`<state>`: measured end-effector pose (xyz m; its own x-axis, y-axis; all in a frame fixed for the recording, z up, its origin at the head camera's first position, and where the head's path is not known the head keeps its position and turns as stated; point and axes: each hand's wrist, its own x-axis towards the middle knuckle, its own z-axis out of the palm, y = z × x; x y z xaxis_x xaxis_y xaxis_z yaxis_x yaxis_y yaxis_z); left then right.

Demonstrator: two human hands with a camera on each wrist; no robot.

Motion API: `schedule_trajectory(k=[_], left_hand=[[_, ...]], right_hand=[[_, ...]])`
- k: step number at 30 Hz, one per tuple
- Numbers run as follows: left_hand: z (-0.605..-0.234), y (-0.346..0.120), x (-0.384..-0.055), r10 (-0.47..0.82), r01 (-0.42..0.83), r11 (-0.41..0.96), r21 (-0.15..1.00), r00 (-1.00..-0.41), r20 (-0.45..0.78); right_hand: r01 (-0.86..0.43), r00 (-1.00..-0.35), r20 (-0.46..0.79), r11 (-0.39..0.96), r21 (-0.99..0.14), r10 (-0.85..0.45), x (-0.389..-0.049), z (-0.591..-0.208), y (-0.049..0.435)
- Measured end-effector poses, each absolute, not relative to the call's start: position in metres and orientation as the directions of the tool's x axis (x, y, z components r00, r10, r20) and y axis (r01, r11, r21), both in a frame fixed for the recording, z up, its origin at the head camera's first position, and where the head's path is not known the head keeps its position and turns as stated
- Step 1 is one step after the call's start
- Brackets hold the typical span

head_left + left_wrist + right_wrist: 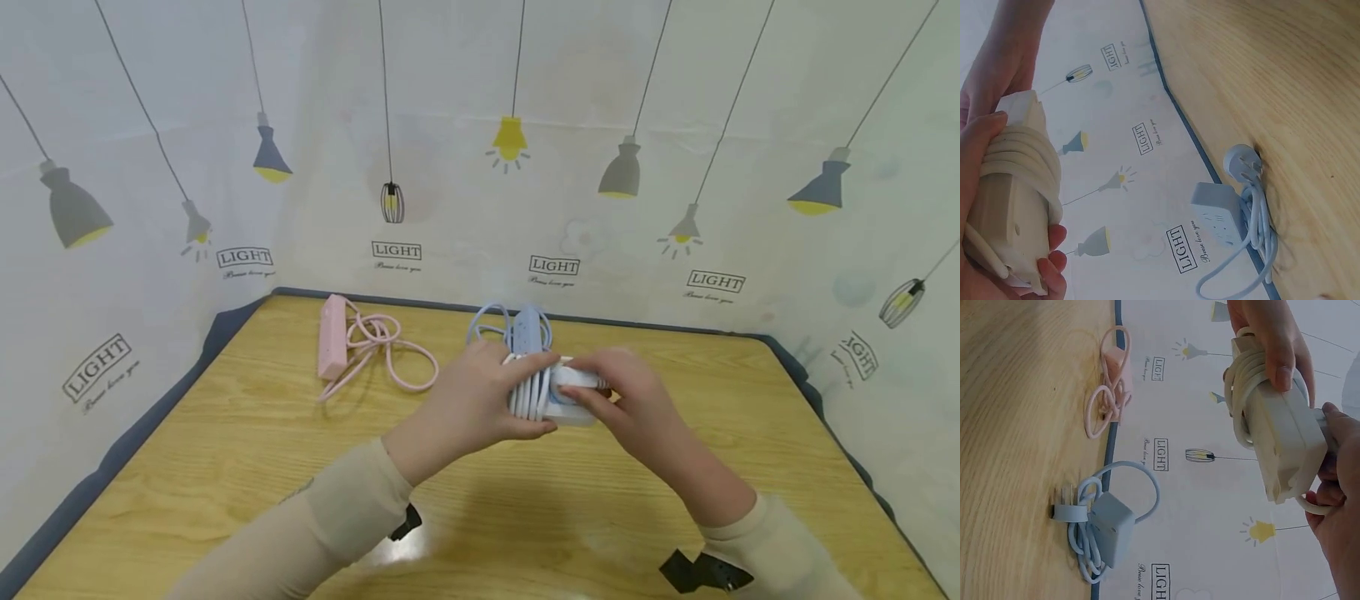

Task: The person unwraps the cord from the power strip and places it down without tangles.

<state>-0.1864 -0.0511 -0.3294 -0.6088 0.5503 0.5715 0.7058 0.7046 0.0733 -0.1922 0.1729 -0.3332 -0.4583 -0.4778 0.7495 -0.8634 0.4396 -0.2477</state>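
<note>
A white power strip point(573, 415) is held up over the table, its white cord point(531, 398) wound in several turns around its body. My left hand point(483, 392) grips the strip around the coils, with the thumb across the top side and fingers beneath. With thumb and fingers, my right hand point(633, 396) pinches the white plug point(567, 379) at the strip's right end. The plug lies against the strip's socket face, its prongs hidden. In the right wrist view, the strip's underside point(1285, 431) faces the camera, and a stretch of cord runs to the right hand.
Behind the hands lies a blue power strip point(528, 327) with a looped cord and a plug point(1242, 164). A pink power strip point(332, 342) with its loose pink cord point(408, 383) is at the back left. A lamp-patterned cloth point(465, 225) stands around the wooden table point(247, 433).
</note>
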Motion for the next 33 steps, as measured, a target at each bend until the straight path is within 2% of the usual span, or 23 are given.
schedule_trajectory(k=[5, 11, 13, 21, 26, 33], left_hand=[[-0.329, -0.05, -0.185, 0.552, 0.707, 0.699, 0.112, -0.632, 0.545], [-0.327, -0.05, -0.186, 0.551, 0.713, 0.667, 0.216, -0.668, 0.5], [-0.326, -0.049, -0.186, 0.543, 0.704, 0.667, 0.245, -0.684, 0.487], [-0.321, -0.045, -0.184, 0.536, 0.657, 0.697, 0.285, -0.743, 0.401], [-0.322, -0.048, -0.182, 0.544, 0.67, 0.674, 0.312, -0.736, 0.403], [-0.321, -0.047, -0.18, 0.532, 0.684, 0.658, 0.313, -0.718, 0.449]], right_hand=[[-0.831, -0.517, 0.686, 0.491, -0.26, -0.511, -0.191, -0.325, 0.172], [-0.766, -0.641, 0.586, 0.467, -0.442, -0.496, -0.19, -0.317, 0.173], [-0.748, -0.662, 0.577, 0.453, -0.484, -0.478, -0.19, -0.317, 0.174], [-0.743, -0.666, 0.611, 0.453, -0.493, -0.428, -0.189, -0.32, 0.177], [-0.788, -0.616, 0.633, 0.371, -0.492, -0.469, -0.191, -0.322, 0.179], [-0.773, -0.635, 0.594, 0.393, -0.498, -0.495, -0.19, -0.315, 0.178]])
